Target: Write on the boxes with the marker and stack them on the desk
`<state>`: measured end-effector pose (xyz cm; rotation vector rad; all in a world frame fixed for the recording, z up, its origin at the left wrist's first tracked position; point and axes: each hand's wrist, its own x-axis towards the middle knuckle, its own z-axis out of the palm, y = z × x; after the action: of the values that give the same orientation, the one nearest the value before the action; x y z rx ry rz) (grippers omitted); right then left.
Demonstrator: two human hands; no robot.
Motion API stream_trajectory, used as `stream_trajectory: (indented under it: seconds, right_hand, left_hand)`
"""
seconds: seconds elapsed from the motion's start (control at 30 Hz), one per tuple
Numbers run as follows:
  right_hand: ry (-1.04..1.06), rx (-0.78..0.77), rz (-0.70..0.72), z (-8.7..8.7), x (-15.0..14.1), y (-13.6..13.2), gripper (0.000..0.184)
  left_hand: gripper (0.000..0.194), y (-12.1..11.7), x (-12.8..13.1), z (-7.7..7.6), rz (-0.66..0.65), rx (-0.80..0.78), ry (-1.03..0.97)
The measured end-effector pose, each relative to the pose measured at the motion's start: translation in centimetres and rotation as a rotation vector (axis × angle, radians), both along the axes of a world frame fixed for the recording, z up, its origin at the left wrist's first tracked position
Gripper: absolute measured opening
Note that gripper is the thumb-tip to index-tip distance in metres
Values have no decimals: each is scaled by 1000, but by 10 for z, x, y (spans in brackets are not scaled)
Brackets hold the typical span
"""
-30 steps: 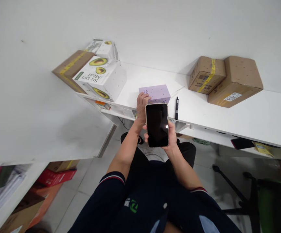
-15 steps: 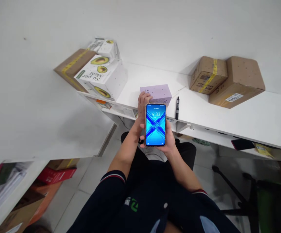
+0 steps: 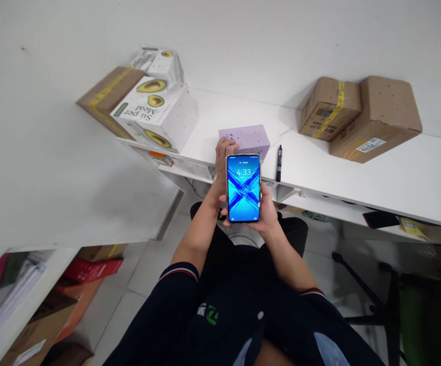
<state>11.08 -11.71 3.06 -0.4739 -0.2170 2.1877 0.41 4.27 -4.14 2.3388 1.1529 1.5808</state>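
Observation:
A smartphone (image 3: pixel 243 188) with a lit blue lock screen reading 4:33 stands upright in front of me. My right hand (image 3: pixel 266 213) wraps around it from behind and below. My left hand (image 3: pixel 222 162) is raised beside the phone's left edge, its fingertips resting on a small lilac box (image 3: pixel 248 137) on the white desk (image 3: pixel 357 173). A black marker (image 3: pixel 278 163) lies on the desk just right of the lilac box.
White avocado-print cartons (image 3: pixel 155 114) and a taped brown box (image 3: pixel 106 96) stand at the desk's left end. Two brown parcels (image 3: pixel 357 117) sit at the right by the wall. A shelf with papers and boxes (image 3: pixel 33 300) is lower left; a chair base (image 3: pixel 373 295) lower right.
The phone screen went from dark to a lit blue lock screen. Both hands stayed nearly in place; the view shifted slightly.

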Motion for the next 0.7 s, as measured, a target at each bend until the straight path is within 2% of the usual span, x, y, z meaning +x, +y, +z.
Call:
stream_trajectory:
  seconds: [0.07, 0.27, 0.43, 0.57, 0.7]
  right_hand:
    - [1, 0, -1, 2, 1, 2, 79]
    - [0, 19, -3, 2, 2, 7, 75]
    - [-71, 70, -94, -2, 18, 3, 68]
    - [-308, 109, -352, 2, 63, -6, 69]
    - [-729, 35, -727, -4, 139, -13, 70]
  left_hand:
    - [28, 3, 0, -2, 8, 53, -45]
    - [31, 1, -2, 3, -25, -127, -99]
    - [27, -3, -1, 12, 11, -113, -54]
    - [31, -4, -4, 15, 27, -86, 87]
    - [36, -6, -9, 18, 5, -55, 130]
